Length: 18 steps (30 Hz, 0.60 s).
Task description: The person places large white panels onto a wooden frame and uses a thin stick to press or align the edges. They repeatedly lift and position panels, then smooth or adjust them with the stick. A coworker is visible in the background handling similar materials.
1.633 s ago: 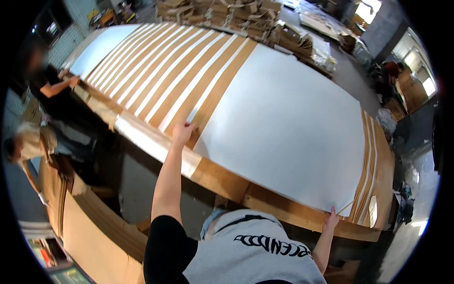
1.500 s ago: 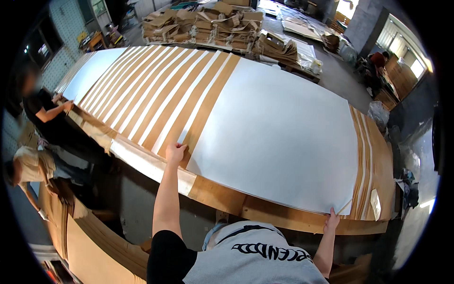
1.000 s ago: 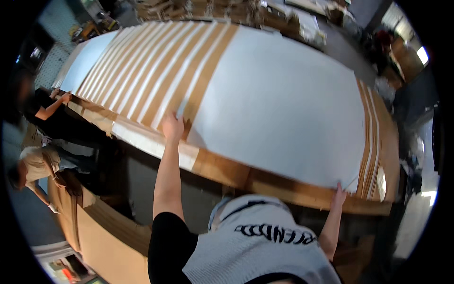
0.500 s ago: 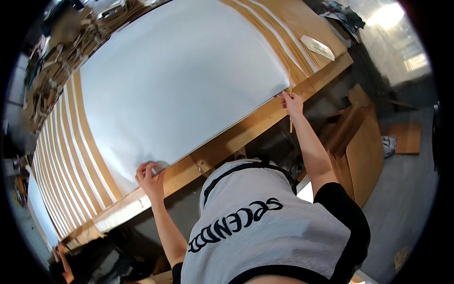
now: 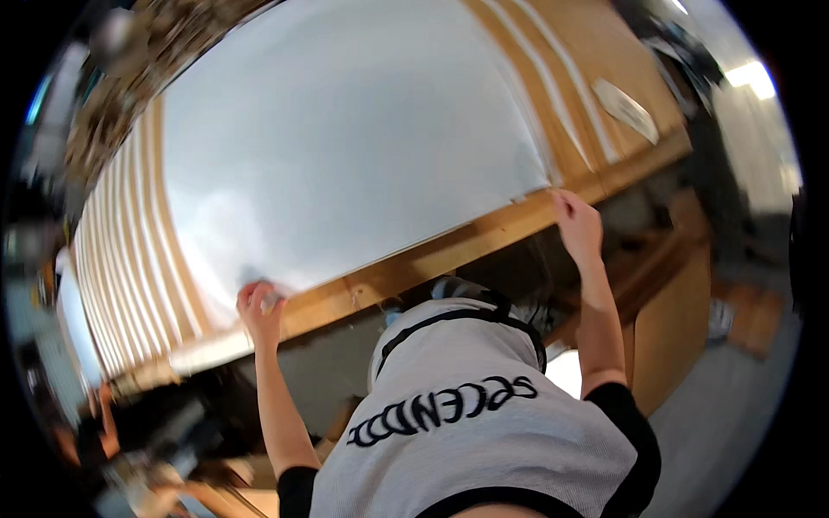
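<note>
A large, smooth white sheet (image 5: pixel 345 138) lies across a long wooden-edged table (image 5: pixel 414 263). At the sheet's near left corner is my left hand (image 5: pixel 262 315), its fingers curled in and closed. Something small and pale shows by its thumb, too blurred to name. My right hand (image 5: pixel 580 226) is at the near right corner of the sheet, thumb and fingers pinched together at the table edge. What lies between those fingertips is hidden. Tan and white stripes (image 5: pixel 142 250) of staggered sheet edges run along the left of the white sheet.
More tan sheets (image 5: pixel 596 52) cover the table's right end, with a pale flat piece (image 5: pixel 625 110) on them. Brown cardboard (image 5: pixel 673 311) stands below on the right. Cardboard scraps (image 5: pixel 129 112) pile up beyond the table. Another person's arm (image 5: pixel 108 419) shows at the far left.
The view has shifted and blurred. My right hand has moved slightly right along the table edge; the thin tan stick it held no longer shows. My left hand stays by the left corner.
</note>
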Each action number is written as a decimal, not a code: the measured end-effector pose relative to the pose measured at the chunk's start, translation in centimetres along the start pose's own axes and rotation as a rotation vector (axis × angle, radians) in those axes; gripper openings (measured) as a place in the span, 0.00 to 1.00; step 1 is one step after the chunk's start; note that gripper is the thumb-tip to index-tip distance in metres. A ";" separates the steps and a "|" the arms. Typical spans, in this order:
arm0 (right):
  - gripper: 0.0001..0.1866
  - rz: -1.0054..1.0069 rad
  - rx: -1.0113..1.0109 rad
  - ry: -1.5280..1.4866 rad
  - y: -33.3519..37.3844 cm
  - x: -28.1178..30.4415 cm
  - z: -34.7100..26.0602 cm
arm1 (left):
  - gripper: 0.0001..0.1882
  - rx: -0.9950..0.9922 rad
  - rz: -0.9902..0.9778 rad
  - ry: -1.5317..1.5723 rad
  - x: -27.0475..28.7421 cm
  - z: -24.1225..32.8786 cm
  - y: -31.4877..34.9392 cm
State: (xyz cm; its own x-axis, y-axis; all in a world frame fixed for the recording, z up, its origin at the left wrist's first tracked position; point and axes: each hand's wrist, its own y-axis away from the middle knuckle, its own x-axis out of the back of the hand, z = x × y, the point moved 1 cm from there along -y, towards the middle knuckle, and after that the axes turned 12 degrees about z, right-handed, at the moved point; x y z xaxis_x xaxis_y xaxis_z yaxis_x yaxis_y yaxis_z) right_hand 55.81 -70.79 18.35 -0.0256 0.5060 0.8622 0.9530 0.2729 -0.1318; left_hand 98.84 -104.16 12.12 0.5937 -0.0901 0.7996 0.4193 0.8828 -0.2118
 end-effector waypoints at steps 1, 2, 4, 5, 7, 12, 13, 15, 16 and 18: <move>0.13 0.017 0.048 -0.063 -0.6 0.0 0.0 | 0.19 0.000 0.029 0.044 -0.1 0.5 0.2; 0.14 -0.010 0.074 -0.093 -1.0 0.6 -1.0 | 0.19 0.048 0.065 0.066 -0.2 0.9 0.6; 0.14 0.004 0.120 -0.307 -1.8 0.0 -0.7 | 0.21 -0.078 0.106 -0.217 -0.7 2.1 0.8; 0.13 0.023 0.216 -0.220 -2.1 -0.1 -1.4 | 0.20 0.023 0.130 -0.129 -0.7 2.7 1.2; 0.13 -0.145 0.110 -0.255 -2.3 0.1 -3.0 | 0.19 0.129 0.138 -0.108 -0.7 3.9 1.6; 0.13 -0.244 0.353 -0.302 -1.9 -2.8 -6.7 | 0.19 0.763 0.502 0.320 -0.4 3.7 5.2; 0.13 -0.274 0.410 -0.284 -1.4 -3.5 -8.1 | 0.21 0.941 0.519 0.483 -0.4 2.7 5.4; 0.13 -0.311 0.524 -0.243 -0.4 -4.2 -10.9 | 0.24 1.269 0.530 0.845 0.0 0.6 5.0; 0.12 -0.333 0.564 -0.183 0.6 -4.6 -12.4 | 0.23 1.328 0.507 0.855 0.4 -0.3 4.5; 0.12 -0.357 0.701 -0.256 2.4 -6.1 -15.2 | 0.23 1.434 0.451 0.889 1.3 -1.0 2.4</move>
State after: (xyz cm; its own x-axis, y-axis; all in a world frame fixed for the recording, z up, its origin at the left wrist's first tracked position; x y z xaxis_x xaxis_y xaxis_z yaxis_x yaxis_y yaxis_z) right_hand 62.81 -85.70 20.22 -0.4396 0.4398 0.7832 0.4668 0.8568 -0.2191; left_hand 101.28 -102.58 12.08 0.8520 0.4863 0.1938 -0.4664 0.5369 0.7030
